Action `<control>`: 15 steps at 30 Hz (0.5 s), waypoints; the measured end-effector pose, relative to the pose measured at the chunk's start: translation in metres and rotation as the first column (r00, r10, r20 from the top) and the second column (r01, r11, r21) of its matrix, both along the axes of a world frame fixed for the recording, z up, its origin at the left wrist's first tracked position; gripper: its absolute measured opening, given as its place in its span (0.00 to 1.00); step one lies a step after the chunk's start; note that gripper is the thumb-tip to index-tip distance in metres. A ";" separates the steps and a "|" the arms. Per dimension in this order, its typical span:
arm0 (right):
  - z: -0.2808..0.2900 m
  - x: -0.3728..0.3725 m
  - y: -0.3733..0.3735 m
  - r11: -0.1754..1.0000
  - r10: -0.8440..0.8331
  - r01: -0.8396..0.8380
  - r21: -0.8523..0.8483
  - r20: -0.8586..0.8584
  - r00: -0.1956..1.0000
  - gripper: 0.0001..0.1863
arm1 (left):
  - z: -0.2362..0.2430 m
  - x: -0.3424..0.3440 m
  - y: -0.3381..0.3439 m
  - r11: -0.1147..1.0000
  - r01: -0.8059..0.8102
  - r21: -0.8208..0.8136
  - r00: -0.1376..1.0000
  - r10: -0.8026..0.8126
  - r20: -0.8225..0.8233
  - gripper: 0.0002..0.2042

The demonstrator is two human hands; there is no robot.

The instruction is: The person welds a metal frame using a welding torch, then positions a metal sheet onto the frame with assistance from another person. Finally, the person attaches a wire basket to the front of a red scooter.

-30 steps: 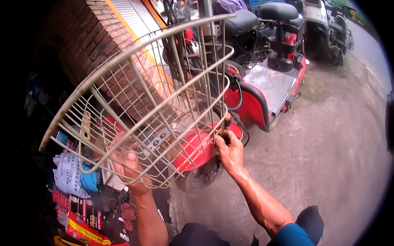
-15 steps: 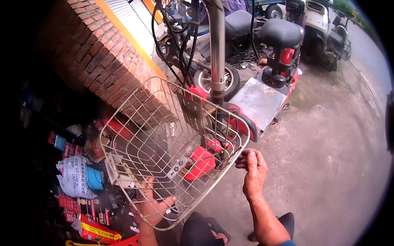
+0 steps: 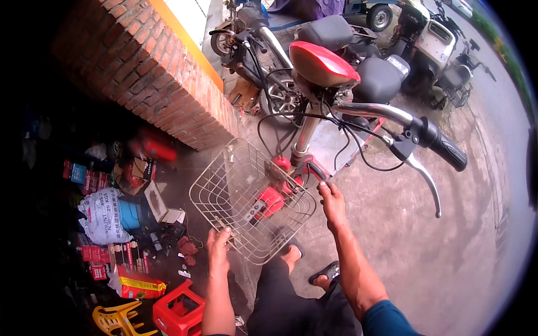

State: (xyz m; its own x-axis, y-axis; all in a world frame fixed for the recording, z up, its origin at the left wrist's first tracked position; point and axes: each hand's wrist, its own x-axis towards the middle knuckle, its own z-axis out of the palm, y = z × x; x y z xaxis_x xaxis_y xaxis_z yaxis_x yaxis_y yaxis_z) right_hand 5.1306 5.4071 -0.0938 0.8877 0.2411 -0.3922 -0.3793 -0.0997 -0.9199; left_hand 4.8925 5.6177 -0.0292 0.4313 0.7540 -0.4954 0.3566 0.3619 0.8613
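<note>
A pale wire basket (image 3: 246,201) sits tilted at the front of a red electric scooter, its mesh showing a red fender (image 3: 270,201) and a perforated metal strip (image 3: 255,213) beyond. My left hand (image 3: 217,249) grips the basket's near left corner, thumb on top. Close beside the right rim is my right hand (image 3: 334,207), fingers closed; whatever they hold is hidden. Just above that hand lies a black and red part of the scooter (image 3: 318,168). The scooter's red headlight housing (image 3: 325,64) and handlebar, with a black grip (image 3: 445,148) and brake lever (image 3: 426,182), rise over the basket.
A brick pillar (image 3: 162,73) stands at the left. Below it are a white sack (image 3: 103,215), boxes, a red stool (image 3: 180,311) and a yellow stool (image 3: 120,319). More scooters (image 3: 431,50) are parked behind. Cables (image 3: 358,162) hang from the handlebar; concrete ground lies at the right.
The view has shifted, bringing the headlight and handlebar into sight. The basket appears smaller and farther off. My left hand has gone from spread beneath the mesh to its corner.
</note>
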 end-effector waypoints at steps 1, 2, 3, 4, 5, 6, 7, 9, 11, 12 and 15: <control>0.007 0.018 0.012 0.994 0.096 -0.095 -0.060 0.009 0.995 0.25 | -0.006 0.001 0.008 0.998 -0.042 -0.052 0.999 0.042 0.011 0.18; 0.011 0.036 0.021 0.982 0.181 -0.185 -0.039 -0.074 0.981 0.29 | -0.010 0.005 0.018 0.990 -0.061 -0.130 0.998 0.060 -0.015 0.17; -0.013 0.052 0.031 0.965 0.261 -0.261 0.018 -0.135 0.956 0.29 | -0.015 0.007 0.029 0.975 -0.082 -0.207 0.996 0.075 -0.044 0.16; -0.015 0.061 0.042 0.940 0.340 -0.338 0.048 -0.230 0.912 0.29 | -0.028 0.003 0.039 0.977 -0.069 -0.202 0.996 0.056 -0.067 0.16; -0.013 0.071 0.057 0.908 0.417 -0.410 0.090 -0.307 0.856 0.29 | -0.043 -0.005 0.050 0.981 -0.052 -0.189 0.996 0.038 -0.077 0.17; -0.027 0.072 0.065 0.877 0.458 -0.481 0.012 -0.331 0.825 0.26 | -0.048 -0.006 0.051 0.981 -0.034 -0.193 0.994 0.013 -0.106 0.17; -0.038 0.075 0.068 0.907 0.404 -0.418 0.053 -0.394 0.826 0.24 | -0.052 -0.006 0.050 0.979 -0.065 -0.195 0.993 0.043 -0.114 0.19; -0.055 0.083 0.080 0.952 0.304 -0.273 0.138 -0.510 0.805 0.22 | -0.039 0.009 0.040 0.977 -0.125 -0.174 0.986 0.104 -0.130 0.22; -0.066 0.074 0.083 0.958 0.286 -0.222 0.181 -0.603 0.745 0.17 | -0.039 0.010 0.034 0.980 -0.124 -0.154 0.988 0.107 -0.115 0.25; -0.066 0.068 0.089 0.930 0.321 -0.133 0.342 -0.585 0.745 0.16 | -0.035 0.012 0.035 0.976 -0.127 -0.175 0.985 0.103 -0.139 0.25; -0.059 0.068 0.092 0.916 0.277 0.019 0.402 -0.665 0.694 0.11 | -0.024 0.015 0.039 0.972 -0.137 -0.189 0.981 0.107 -0.161 0.26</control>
State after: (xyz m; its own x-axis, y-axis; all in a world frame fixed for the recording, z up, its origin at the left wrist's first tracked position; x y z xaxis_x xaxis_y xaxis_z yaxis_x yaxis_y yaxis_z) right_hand 5.1985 5.4994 -0.1523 0.3380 0.5810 -0.7404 -0.9273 0.0712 -0.3675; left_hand 4.9071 5.6568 -0.0527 0.2521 0.6767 -0.6917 0.4174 0.5689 0.7086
